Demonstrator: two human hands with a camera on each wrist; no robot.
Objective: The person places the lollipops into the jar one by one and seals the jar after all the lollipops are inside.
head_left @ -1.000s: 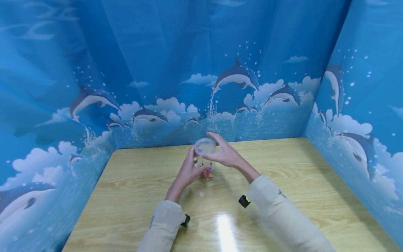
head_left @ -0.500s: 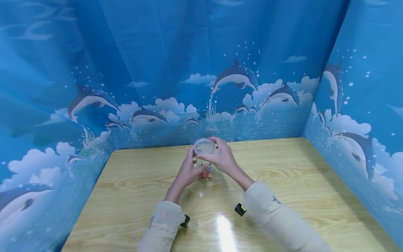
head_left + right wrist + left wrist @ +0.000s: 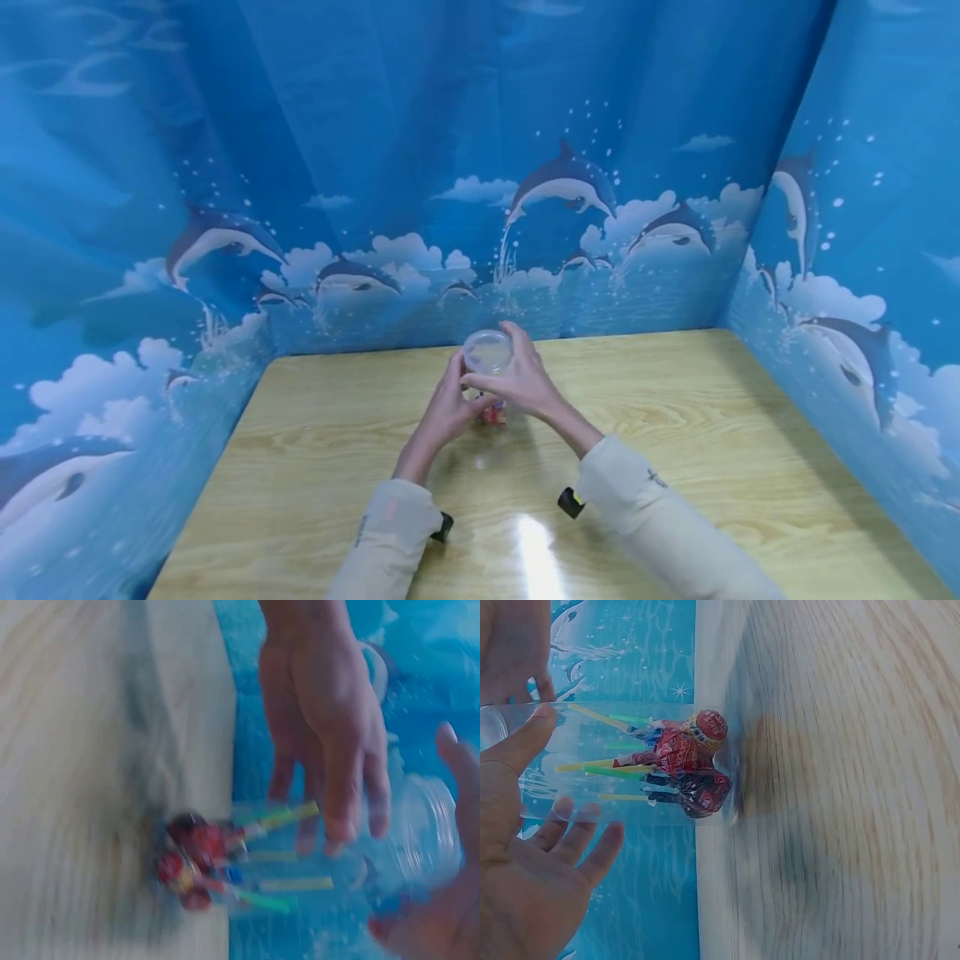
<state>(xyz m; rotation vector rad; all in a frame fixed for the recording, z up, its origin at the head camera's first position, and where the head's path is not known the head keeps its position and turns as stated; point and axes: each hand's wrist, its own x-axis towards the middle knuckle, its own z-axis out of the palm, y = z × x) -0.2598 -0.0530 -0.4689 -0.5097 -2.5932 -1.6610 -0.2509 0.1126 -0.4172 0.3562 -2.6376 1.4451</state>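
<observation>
A clear plastic jar (image 3: 652, 814) stands upright on the table, holding several lollipops (image 3: 681, 754) heads down, with yellow and green sticks up. My left hand (image 3: 444, 410) grips the jar's body from the left, thumb on the near side and fingers around the far side. At the top, my right hand (image 3: 525, 382) curls its thumb and fingers around the clear round lid (image 3: 487, 352). In the right wrist view the ribbed lid (image 3: 436, 829) lies between that hand's thumb and fingers. Blur there hides exactly where the fingertips touch.
The wood-grain table (image 3: 322, 467) meets a blue dolphin-printed curtain (image 3: 390, 167) just behind the jar. More of this curtain closes in the left and right sides. A bright light reflection (image 3: 536, 550) lies on the table's front part.
My right hand has gone from spread fingers at the jar's top to closer around the lid, its wrist moving slightly left and down. The left hand and jar have stayed almost still.
</observation>
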